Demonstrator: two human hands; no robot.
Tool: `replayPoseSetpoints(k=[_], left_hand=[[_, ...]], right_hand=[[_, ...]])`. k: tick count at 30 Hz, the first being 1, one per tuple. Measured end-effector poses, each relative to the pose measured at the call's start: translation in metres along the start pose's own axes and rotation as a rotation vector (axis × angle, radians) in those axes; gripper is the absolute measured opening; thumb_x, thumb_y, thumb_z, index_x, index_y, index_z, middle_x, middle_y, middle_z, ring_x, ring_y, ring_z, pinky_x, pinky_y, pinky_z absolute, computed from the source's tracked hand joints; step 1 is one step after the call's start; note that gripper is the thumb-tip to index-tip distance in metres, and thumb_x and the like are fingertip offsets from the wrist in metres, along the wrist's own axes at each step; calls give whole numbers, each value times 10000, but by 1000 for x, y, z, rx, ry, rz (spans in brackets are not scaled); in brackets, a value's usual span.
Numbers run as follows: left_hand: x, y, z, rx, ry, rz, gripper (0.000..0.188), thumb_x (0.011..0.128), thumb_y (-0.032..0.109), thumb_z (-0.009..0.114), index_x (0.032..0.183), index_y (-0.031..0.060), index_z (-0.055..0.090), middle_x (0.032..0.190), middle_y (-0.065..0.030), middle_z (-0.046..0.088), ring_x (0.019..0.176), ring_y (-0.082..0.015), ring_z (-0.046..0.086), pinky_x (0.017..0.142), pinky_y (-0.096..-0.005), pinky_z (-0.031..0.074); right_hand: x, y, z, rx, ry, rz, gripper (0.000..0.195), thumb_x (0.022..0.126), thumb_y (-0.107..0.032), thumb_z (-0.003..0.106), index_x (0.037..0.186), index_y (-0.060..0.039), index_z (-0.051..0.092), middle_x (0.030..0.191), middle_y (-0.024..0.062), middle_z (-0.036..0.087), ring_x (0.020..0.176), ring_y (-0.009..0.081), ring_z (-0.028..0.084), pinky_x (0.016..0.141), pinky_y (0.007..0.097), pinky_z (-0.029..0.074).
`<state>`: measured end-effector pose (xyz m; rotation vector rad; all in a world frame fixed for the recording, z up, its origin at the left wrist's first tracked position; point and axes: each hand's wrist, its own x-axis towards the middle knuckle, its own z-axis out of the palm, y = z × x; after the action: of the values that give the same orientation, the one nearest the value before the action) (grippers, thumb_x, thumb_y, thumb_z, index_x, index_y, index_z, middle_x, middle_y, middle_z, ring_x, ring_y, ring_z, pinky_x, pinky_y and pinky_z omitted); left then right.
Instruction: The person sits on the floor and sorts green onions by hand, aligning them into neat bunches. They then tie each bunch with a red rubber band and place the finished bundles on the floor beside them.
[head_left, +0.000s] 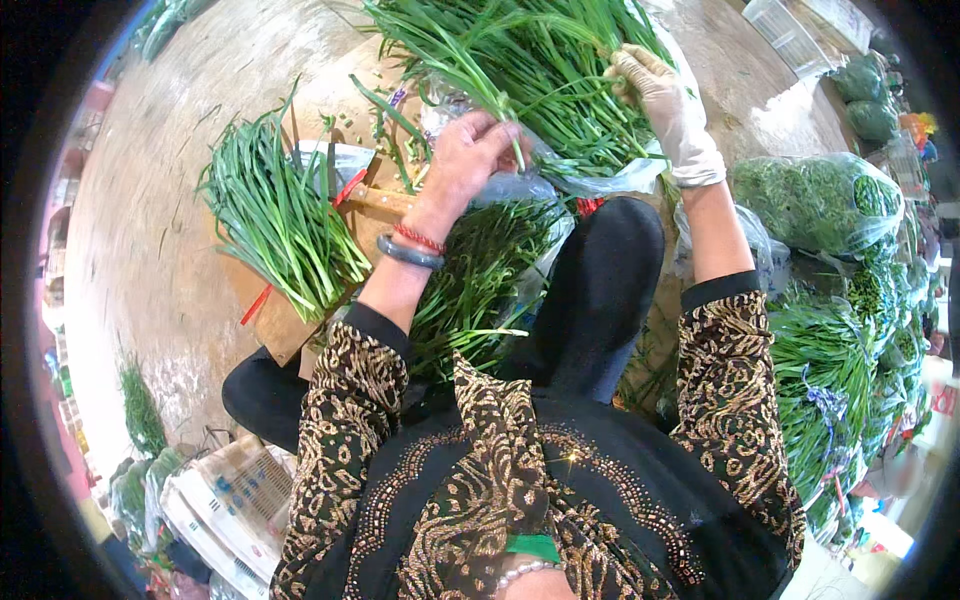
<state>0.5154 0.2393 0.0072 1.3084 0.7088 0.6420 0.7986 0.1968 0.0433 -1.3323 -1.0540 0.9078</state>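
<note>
My left hand, bare and with a red cord and a dark bangle at the wrist, grips a few green leafy stalks by their pale ends. In a thin whitish glove, my right hand pinches leaves at the right side of a large heap of long green leaves, which lies on clear plastic. A separate bunch of garlic chives rests at the left on a wooden board. Beside it lies a broad metal blade, partly hidden. Darker loose greens lie below my left forearm.
Cut scraps lie on cardboard by the blade. A wooden handle or bar is left of my left wrist. Bagged greens and a leafy pile stand at the right. White crates are at the lower left, another crate at the upper right.
</note>
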Motion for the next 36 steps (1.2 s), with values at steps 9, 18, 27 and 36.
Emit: replayPoseSetpoints(k=[9, 18, 27, 36], left_hand=[[-1, -69, 5, -51, -260, -571, 411, 1015, 369, 550, 980, -20, 679, 842, -174, 730, 775, -280, 743, 638, -357, 613], [30, 10, 29, 35, -545, -390, 403, 1036, 350, 526, 1035, -26, 672, 869, -129, 731, 738, -204, 715, 688, -331, 597], [74, -46, 82, -293, -438, -407, 272, 1003, 183, 588, 1144, -40, 654, 1044, -153, 714, 942, -253, 710, 872, -397, 593], [64, -22, 79, -464, -535, -381, 265, 969, 132, 643, 1122, -84, 643, 1037, -158, 711, 907, -220, 702, 841, -339, 586]], right_hand=[[-6, -4, -46, 81, 132, 56, 283, 1002, -249, 624, 1197, -58, 697, 943, 18, 739, 616, 13, 462, 552, 172, 383], [0, -1, -122, -851, 223, -153, 469, 924, -497, 659, 1055, -52, 729, 859, 111, 722, 822, 234, 673, 749, 354, 514], [-39, 51, -37, -1289, 349, 3, 700, 717, -334, 818, 1239, 24, 518, 1108, 268, 652, 1123, 402, 622, 915, 471, 524], [-31, -8, -84, -1155, 350, -167, 401, 846, -347, 697, 1118, -64, 618, 946, 221, 699, 929, 398, 682, 815, 475, 535]])
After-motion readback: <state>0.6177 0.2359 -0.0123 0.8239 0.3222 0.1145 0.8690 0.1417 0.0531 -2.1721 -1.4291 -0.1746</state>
